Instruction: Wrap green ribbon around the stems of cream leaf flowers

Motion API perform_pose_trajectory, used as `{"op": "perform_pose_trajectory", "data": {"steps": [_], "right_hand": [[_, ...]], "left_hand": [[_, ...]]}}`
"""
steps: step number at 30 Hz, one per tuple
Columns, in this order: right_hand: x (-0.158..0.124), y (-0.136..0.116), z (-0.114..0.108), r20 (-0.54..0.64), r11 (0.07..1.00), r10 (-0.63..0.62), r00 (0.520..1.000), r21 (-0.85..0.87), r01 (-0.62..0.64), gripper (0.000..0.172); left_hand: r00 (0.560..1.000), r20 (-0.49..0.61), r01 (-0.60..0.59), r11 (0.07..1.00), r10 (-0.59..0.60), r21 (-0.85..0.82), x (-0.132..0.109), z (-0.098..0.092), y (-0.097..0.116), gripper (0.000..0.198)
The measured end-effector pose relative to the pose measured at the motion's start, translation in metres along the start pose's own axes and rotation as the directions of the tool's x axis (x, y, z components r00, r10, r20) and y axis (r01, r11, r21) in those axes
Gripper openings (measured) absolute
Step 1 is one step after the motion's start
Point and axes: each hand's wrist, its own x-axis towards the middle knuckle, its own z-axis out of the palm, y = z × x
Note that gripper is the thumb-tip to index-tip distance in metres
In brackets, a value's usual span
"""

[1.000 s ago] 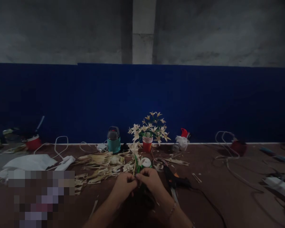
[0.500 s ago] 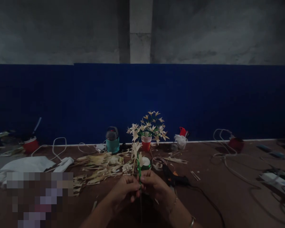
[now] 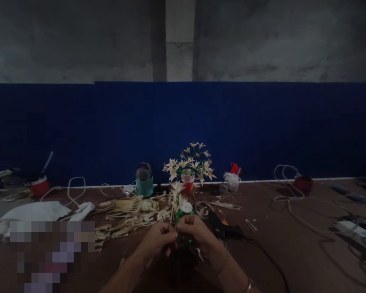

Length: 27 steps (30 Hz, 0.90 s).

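Pinched between the fingers of both hands is the green stem of a pale flower stalk (image 3: 177, 195), held upright at the lower centre. My left hand (image 3: 163, 239) grips it from the left, lower down. My right hand (image 3: 193, 228) closes on it from the right, a little higher. Right behind the stem is a green roll with a white top (image 3: 186, 208). Beyond it stands a red cup (image 3: 188, 185) with many pale flowers (image 3: 195, 164) on green stems.
Dried husk pieces (image 3: 131, 207) lie left of centre. A black glue gun (image 3: 224, 228) with its cord is at the right. Along the blue wall (image 3: 110, 130) are a teal container (image 3: 144, 183), a white bag (image 3: 232, 182) and a red pot (image 3: 39, 186).
My right hand has risen slightly along the stem, and my left hand has shifted a little to the left. More of the green roll's side now shows.
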Motion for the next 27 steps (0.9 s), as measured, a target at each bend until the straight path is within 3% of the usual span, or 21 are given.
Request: {"op": "perform_pose_trajectory", "data": {"steps": [6, 13, 21, 27], "right_hand": [[0.006, 0.002, -0.004, -0.116, 0.981, -0.028, 0.993, -0.196, 0.005, 0.027], [0.006, 0.002, -0.005, -0.181, 0.954, -0.051, 0.982, -0.301, -0.006, 0.018], [0.007, 0.003, -0.003, -0.147, 0.980, -0.033, 0.989, -0.197, 0.003, 0.026], [-0.003, -0.002, -0.002, 0.026, 0.998, 0.062, 0.998, -0.004, -0.062, 0.033]], "left_hand": [[0.990, -0.129, -0.021, 0.974, 0.051, 0.227, 0.007, -0.004, -0.007, 0.023], [0.990, -0.124, -0.026, 0.964, 0.061, 0.264, 0.006, 0.001, -0.002, 0.019], [0.991, -0.129, -0.010, 0.977, 0.038, 0.213, 0.003, 0.003, 0.004, 0.016], [0.998, -0.062, -0.020, 0.998, 0.024, 0.057, -0.002, 0.002, 0.007, 0.016]]}}
